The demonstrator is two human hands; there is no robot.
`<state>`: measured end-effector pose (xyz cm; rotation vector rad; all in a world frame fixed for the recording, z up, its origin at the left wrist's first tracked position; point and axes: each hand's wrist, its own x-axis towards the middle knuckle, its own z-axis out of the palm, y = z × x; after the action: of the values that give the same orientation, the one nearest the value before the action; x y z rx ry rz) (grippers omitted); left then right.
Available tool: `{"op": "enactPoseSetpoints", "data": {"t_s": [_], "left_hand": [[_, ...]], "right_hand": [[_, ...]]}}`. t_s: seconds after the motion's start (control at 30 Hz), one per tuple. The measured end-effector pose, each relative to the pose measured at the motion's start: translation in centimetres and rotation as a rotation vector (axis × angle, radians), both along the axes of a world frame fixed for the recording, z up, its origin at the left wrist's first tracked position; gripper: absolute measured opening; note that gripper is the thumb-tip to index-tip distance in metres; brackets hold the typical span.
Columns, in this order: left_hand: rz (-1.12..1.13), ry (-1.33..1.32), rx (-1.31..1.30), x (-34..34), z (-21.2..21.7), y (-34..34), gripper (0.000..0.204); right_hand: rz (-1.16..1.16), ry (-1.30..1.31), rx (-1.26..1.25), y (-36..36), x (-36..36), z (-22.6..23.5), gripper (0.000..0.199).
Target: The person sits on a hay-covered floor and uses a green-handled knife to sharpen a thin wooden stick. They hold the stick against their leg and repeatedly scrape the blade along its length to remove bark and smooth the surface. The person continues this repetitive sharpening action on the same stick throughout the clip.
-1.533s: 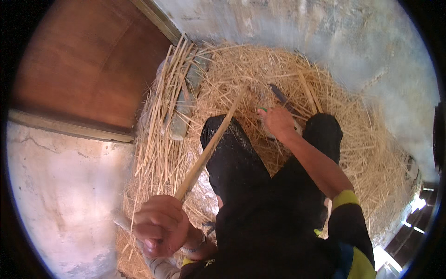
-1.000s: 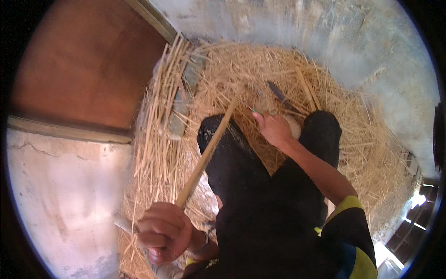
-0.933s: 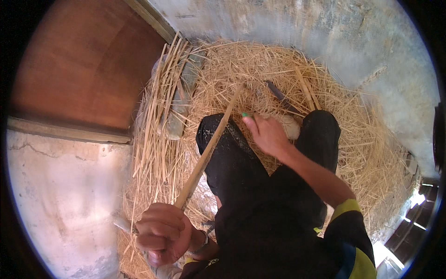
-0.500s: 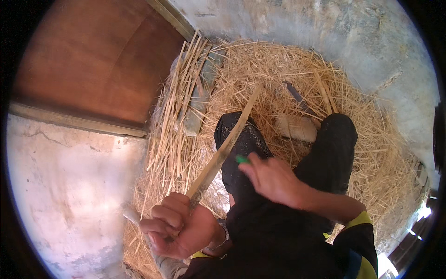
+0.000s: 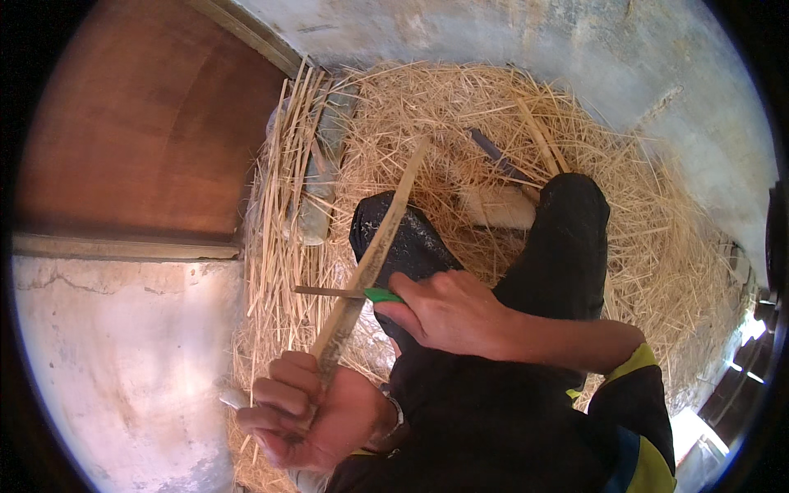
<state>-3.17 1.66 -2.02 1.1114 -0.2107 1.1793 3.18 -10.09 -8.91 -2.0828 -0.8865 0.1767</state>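
Note:
A long bamboo strip slants across my left thigh, its lower end wrapped in the fingers of my left hand. My right hand is closed round the green handle of a knife. The narrow blade lies across the strip, a little above my left fist, and sticks out past it to the left. Most of the handle is hidden in my palm. Pale shavings dust the dark trousers over my left knee.
Loose straw-like shavings cover the floor around my legs. Several thin split strips lie piled at the left. A dark blade-like tool and a pale block lie between my knees. A brown door panel and plastered walls stand close by.
My right hand has moved left and slightly down, bringing the knife blade across the strip. My left hand keeps its hold, and the whole view has shifted a little.

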Motion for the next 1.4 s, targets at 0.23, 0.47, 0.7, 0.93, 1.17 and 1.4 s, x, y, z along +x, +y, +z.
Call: {"op": "enactPoseSetpoints", "data": {"t_s": [0.23,0.47,0.7,0.93,1.17,1.4], "left_hand": [[-0.004,0.052,0.012,-0.7,0.2,0.6,0.028],[0.086,-0.024,0.014,0.7,-0.1,-1.7,0.033],[0.031,-0.039,0.060,-0.3,-0.8,-1.5,0.030],[-0.030,0.002,0.060,-0.1,-0.6,-0.1,0.029],[0.014,0.008,0.030,-0.1,-0.4,1.0,0.030],[-0.022,-0.016,0.079,-0.1,-0.8,1.1,0.031]], "right_hand": [[-0.233,0.053,-0.235,-1.3,1.8,-5.0,0.033],[-0.190,0.131,-0.077,-1.6,1.0,-3.6,0.037],[-0.057,0.066,0.020,-1.3,-0.1,-1.5,0.032],[-0.096,0.016,-0.078,-0.8,0.6,-1.0,0.036],[-0.113,-0.011,-0.085,-0.4,0.9,-2.7,0.037],[-0.242,0.020,-0.148,-0.4,2.3,-4.6,0.047]]}}
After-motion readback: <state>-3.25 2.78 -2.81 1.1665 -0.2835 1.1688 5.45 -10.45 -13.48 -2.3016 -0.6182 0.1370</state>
